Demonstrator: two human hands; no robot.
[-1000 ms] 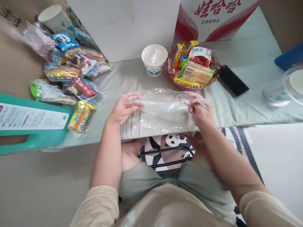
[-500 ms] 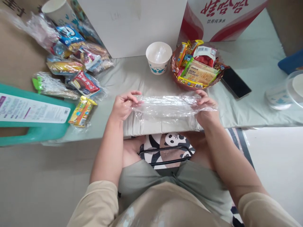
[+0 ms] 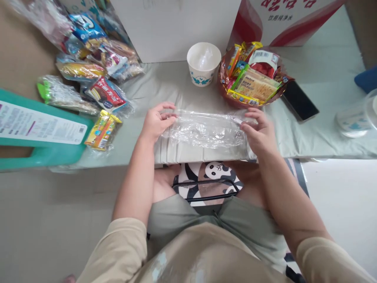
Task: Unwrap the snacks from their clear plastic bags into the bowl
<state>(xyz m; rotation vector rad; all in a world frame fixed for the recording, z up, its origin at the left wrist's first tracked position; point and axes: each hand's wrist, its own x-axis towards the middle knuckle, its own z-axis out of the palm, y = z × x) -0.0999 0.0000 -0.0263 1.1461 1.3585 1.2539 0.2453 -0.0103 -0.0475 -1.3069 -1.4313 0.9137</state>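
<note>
Grey cloth covers the table; both hands' fingers pinch a clear plastic bag.

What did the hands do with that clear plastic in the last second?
The left hand and right hand lifted the clear plastic bag by its two ends, pulled it into a narrower band, then laid it back down flat on the table. The paper cup, snack basket and phone stayed put.
</note>
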